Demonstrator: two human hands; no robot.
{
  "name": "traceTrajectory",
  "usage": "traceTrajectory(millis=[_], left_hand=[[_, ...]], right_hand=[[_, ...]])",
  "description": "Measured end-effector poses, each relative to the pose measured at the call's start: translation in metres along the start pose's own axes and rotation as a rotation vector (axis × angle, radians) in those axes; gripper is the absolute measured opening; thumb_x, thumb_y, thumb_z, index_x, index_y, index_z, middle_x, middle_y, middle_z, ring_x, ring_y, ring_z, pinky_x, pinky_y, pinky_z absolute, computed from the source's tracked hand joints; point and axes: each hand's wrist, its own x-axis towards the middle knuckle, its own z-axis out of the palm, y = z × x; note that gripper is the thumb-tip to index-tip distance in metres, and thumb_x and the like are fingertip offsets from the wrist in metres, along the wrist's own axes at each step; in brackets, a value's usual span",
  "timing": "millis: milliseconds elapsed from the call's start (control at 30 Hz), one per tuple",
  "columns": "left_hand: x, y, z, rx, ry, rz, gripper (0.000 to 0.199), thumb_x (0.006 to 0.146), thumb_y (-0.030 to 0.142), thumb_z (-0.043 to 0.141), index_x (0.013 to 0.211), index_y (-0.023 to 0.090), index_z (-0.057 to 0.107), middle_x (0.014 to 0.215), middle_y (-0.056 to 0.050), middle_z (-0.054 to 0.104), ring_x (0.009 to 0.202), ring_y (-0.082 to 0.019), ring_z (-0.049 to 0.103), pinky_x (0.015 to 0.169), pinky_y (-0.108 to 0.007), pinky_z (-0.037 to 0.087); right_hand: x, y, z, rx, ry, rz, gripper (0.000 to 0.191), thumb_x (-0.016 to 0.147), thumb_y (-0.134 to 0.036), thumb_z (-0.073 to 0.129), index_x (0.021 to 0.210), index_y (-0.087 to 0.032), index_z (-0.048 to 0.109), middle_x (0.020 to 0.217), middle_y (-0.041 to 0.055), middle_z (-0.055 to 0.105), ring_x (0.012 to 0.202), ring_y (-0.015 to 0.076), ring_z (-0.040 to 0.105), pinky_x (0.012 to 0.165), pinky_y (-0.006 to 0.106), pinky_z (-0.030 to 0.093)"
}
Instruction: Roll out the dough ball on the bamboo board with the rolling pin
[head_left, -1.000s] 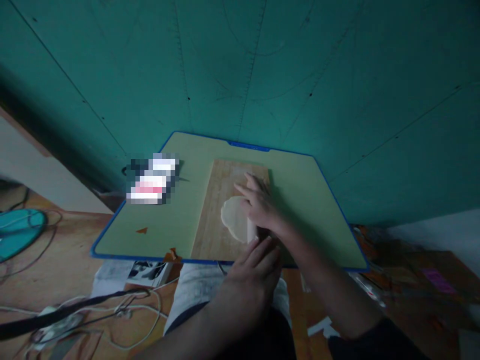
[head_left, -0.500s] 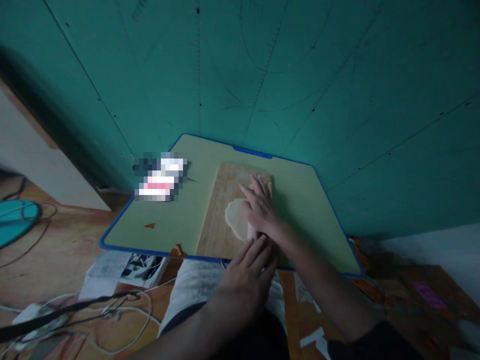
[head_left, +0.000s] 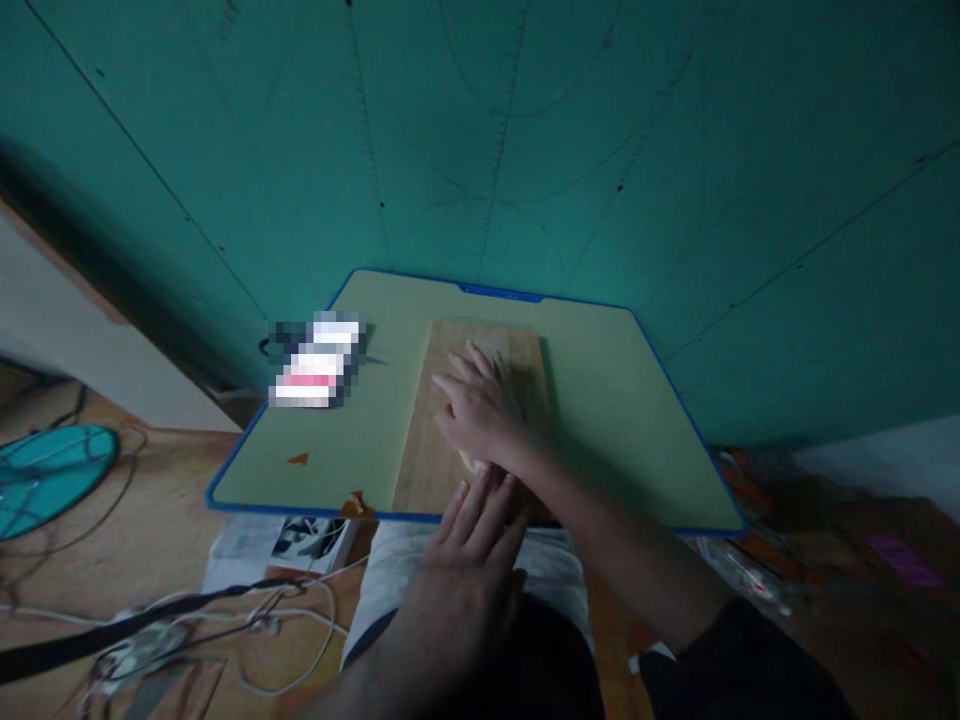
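Note:
A wooden board [head_left: 420, 455] lies on the small table. On it, a pale flat sheet of dough [head_left: 470, 461] is mostly covered by my right hand [head_left: 480, 408], which lies over it with fingers stretched forward and spread. My left hand [head_left: 472, 555] is at the board's near edge, its fingers extended towards the dough and the tips close to my right wrist. Whatever lies beneath the two palms is hidden, so I cannot make out a tool there.
A pale green folding table [head_left: 600, 420] with a blue rim stands against a green wall [head_left: 480, 130]. A pixelated phone-like object [head_left: 315, 365] is at its left, near an orange scrap [head_left: 298, 459]. Cables [head_left: 330, 620] run over the floor at lower left.
Both hands have shifted left across the board. My right hand now covers most of the dough, which showed beside it before. The head view has tilted slightly.

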Motion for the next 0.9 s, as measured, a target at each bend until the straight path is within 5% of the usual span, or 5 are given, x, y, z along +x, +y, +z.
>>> traceTrajectory(millis=[100, 233, 467, 700, 900], left_hand=[[0.015, 0.006, 0.010, -0.071, 0.002, 0.081, 0.045, 0.089, 0.016, 0.052, 0.133, 0.018, 0.056, 0.146, -0.012, 0.050, 0.149, -0.033, 0.020, 0.116, -0.055, 0.035], [0.038, 0.011, 0.018, -0.120, -0.018, 0.225, 0.031, 0.092, 0.025, 0.055, 0.120, 0.017, 0.065, 0.124, -0.009, 0.064, 0.134, -0.029, 0.046, 0.121, -0.049, 0.027], [0.069, 0.028, 0.029, -0.012, -0.036, 0.346, 0.021, 0.091, 0.024, 0.059, 0.104, 0.013, 0.071, 0.114, -0.009, 0.070, 0.116, -0.028, 0.059, 0.115, -0.046, 0.035], [0.043, 0.015, 0.028, -0.053, 0.041, 0.210, 0.020, 0.091, 0.024, 0.060, 0.105, 0.014, 0.070, 0.128, -0.012, 0.064, 0.140, -0.031, 0.040, 0.117, -0.050, 0.032], [-0.008, 0.002, 0.017, -0.077, 0.100, -0.014, 0.015, 0.083, 0.017, 0.061, 0.098, 0.015, 0.065, 0.153, -0.017, 0.041, 0.150, -0.035, 0.016, 0.114, -0.054, 0.038]], right_hand=[[-0.009, 0.024, -0.004, 0.048, -0.024, 0.003, 0.045, 0.087, -0.019, 0.053, 0.130, -0.020, 0.064, 0.158, 0.0090, 0.036, 0.149, 0.0303, 0.020, 0.121, 0.052, 0.014], [-0.024, 0.058, -0.006, 0.094, -0.068, 0.042, 0.055, 0.091, -0.020, 0.046, 0.146, -0.022, 0.047, 0.164, 0.0089, 0.022, 0.150, 0.0303, 0.021, 0.119, 0.053, 0.019], [-0.048, 0.091, -0.008, 0.027, -0.097, 0.137, 0.057, 0.100, -0.027, 0.025, 0.156, -0.021, 0.024, 0.162, 0.0134, 0.025, 0.151, 0.0257, 0.017, 0.118, 0.058, 0.019], [-0.032, 0.058, -0.012, -0.091, -0.069, 0.077, 0.055, 0.096, -0.025, 0.038, 0.151, -0.019, 0.038, 0.164, 0.0142, 0.017, 0.151, 0.0312, 0.012, 0.119, 0.059, 0.008], [-0.005, -0.001, 0.004, -0.066, 0.033, -0.016, 0.048, 0.094, -0.026, 0.043, 0.142, -0.020, 0.051, 0.156, 0.0121, 0.038, 0.149, 0.0295, 0.021, 0.120, 0.057, 0.009]])
